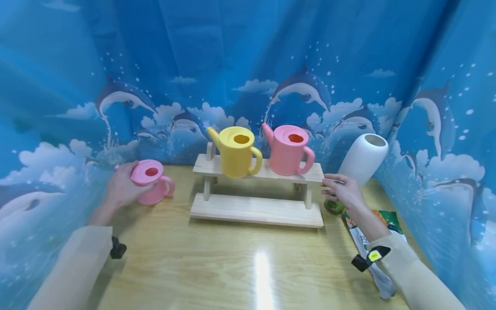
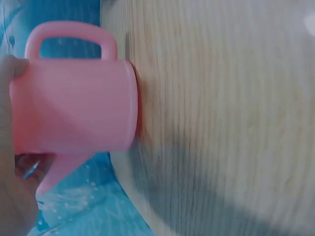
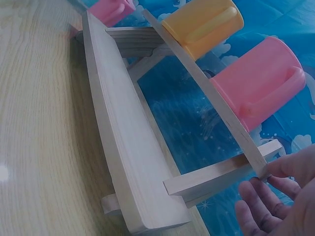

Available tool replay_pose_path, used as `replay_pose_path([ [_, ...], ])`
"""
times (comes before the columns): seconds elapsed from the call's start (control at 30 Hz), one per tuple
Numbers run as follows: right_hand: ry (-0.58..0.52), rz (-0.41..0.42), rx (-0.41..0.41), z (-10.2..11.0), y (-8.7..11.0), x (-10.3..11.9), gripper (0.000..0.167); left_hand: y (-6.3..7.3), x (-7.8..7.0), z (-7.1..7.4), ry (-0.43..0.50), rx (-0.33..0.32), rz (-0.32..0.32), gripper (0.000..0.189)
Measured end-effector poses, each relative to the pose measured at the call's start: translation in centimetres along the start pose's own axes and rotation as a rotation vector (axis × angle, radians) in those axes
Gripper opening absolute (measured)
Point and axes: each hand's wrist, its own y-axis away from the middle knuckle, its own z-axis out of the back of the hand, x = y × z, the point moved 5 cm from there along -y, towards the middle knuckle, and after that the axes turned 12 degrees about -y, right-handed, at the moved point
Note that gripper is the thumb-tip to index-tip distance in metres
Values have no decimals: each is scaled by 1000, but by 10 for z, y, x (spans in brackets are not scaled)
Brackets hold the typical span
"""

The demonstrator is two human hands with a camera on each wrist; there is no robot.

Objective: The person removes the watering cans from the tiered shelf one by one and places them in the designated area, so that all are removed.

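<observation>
Head view: with the left grip [image 1: 123,187] I'm holding the leftmost pink watering can [image 1: 152,196] upright, well left of the wooden stand [image 1: 255,211], its handle [image 1: 169,185] pointing toward that stand, whose upper right end my right grip [image 1: 346,192] is touching, whether pinching I can't tell.

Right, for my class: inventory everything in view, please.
Stand: one, pale wood, centre
Pink watering cans: two, pink, one left, one atop stand
Yellow watering can: one, yellow, atop stand
Vase: one, white, right rear
Roundish object: one, green, near vase, partly hidden
Packet: one, multicoloured, right
Grey item: one, grey, front right, unclear
Table: one, light wood, underneath
Backdrop: seemingly one, blue, dolphin-printed, behind
Wrist devices: two, black, one per wrist
Sleeves: two, cream, both arms
Hands: two, left gripping left can, right touching stand
</observation>
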Motion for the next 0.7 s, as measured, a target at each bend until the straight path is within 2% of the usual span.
replay_pose_path([
  [0.23,5,5,-2,0,0,1,56,-15,14,-3,46,68,-55,100],
  [0.47,8,-5,-8,-1,0,1,55,-24,22,0,-20,183,-18,108],
  [0.57,9,-7,-10,-1,-1,0,55,-31,22,2,-73,214,-41,103],
  [0.7,10,-1,-9,0,-1,0,55,-39,18,9,-120,208,-85,95],
])
